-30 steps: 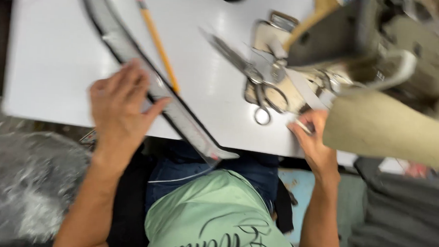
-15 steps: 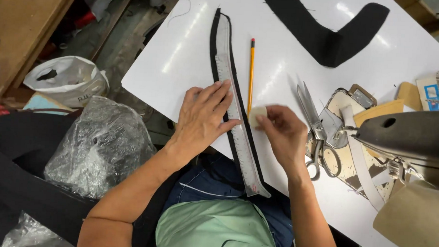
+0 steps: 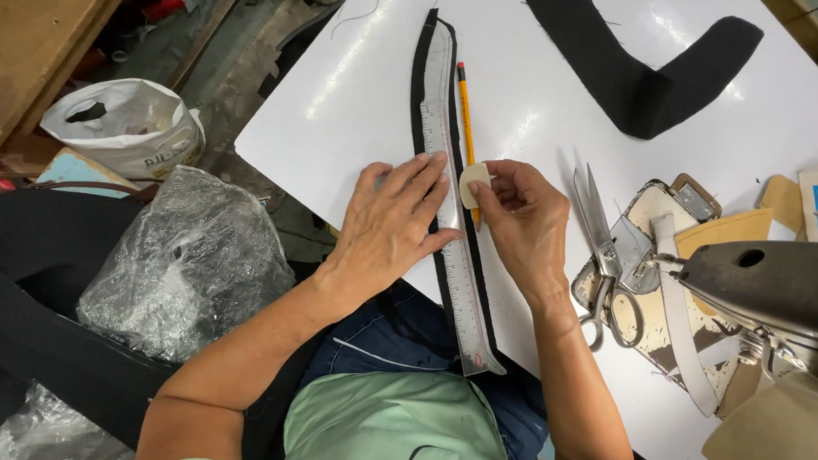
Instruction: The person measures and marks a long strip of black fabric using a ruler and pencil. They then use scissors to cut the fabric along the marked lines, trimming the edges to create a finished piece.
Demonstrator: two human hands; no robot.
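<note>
A long clear ruler lies along a narrow black fabric strip on the white table. My left hand lies flat on the ruler, fingers spread, pressing it down. My right hand pinches a small cream piece of tailor's chalk against the ruler's right edge. An orange pencil rests just right of the strip, its lower end hidden under the chalk and fingers.
Scissors lie right of my right hand, beside a worn iron rest and a grey iron. A curved black fabric piece lies at the table's far side. Plastic bags sit on the floor to the left.
The view swung and steadied over the table. My right hand came from the scissors side to the ruler with the chalk. My left hand stays pressed on the ruler.
</note>
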